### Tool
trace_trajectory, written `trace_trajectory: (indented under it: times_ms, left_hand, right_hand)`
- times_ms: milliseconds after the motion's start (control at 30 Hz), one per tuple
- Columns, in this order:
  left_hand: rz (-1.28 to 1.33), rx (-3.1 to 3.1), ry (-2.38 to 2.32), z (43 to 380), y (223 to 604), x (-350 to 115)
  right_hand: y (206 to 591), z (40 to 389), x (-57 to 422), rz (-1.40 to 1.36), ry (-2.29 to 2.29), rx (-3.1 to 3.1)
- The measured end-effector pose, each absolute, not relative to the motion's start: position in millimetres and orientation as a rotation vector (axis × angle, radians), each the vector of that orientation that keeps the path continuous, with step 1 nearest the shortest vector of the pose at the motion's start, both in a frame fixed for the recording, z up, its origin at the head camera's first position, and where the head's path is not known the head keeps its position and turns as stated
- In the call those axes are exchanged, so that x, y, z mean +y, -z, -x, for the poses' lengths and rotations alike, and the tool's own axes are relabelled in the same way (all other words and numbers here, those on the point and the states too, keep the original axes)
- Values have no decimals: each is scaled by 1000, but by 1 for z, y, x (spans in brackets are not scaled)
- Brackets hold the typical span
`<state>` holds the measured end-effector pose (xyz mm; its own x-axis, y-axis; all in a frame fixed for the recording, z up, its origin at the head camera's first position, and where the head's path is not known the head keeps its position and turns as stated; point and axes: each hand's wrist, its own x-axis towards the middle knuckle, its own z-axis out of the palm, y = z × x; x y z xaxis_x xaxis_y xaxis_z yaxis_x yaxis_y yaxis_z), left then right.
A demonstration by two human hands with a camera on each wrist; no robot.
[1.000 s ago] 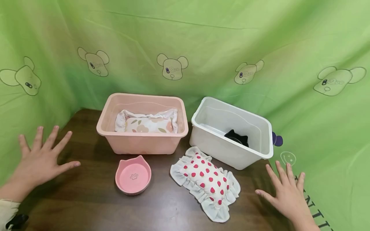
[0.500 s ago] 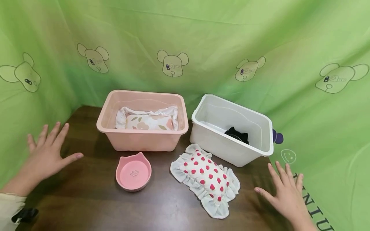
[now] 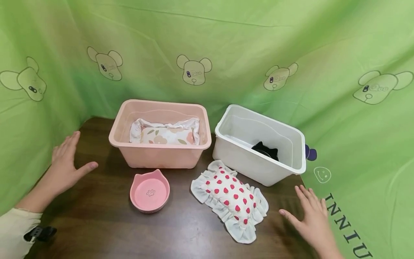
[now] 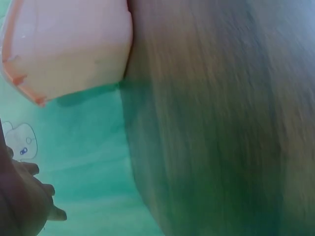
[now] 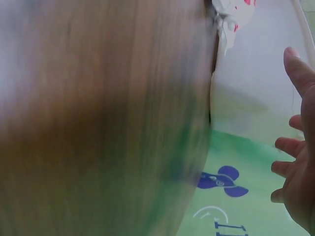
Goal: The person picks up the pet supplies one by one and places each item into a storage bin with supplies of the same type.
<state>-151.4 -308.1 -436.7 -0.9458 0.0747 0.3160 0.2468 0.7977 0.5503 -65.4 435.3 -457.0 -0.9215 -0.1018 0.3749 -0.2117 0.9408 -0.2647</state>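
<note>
My left hand [image 3: 64,167] hovers at the table's left side, fingers extended and thumb spread, holding nothing. Over the right side hangs my right hand [image 3: 312,219], also empty with its fingers extended; nearest to it are the strawberry-print pillow [image 3: 229,198] with white ruffles and the white bin [image 3: 249,162]. A pink cat-eared bowl [image 3: 150,191] with a paw print lies left of the pillow. Behind the bowl stands a pink bin [image 3: 160,156] with a floral ruffled pillow [image 3: 166,136] inside. In the white bin sits a black cat-eared bowl [image 3: 266,150], partly hidden by the front wall.
A dark brown wooden table [image 3: 113,230] carries everything. Green cloth [image 3: 239,43] with printed bear heads hangs behind and along both sides, close to the two bins. My left wrist wears a black band [image 3: 40,233].
My left hand has moved right and inward, its fingers closer together. The right hand has shifted slightly left and turned inward. Bins, bowls and pillows stay put as the head view tilts slightly.
</note>
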Motion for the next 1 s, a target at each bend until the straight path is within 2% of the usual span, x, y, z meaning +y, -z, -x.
trace_trajectory:
  times_ms: [367, 1000]
  left_hand:
    - [208, -2574, 1308, 158, 432, -281]
    - [240, -2449, 1483, 179, 430, -250]
  right_hand:
    - [461, 59, 416, -227, -572, -2710]
    - [474, 52, 384, -362, -654, -2704]
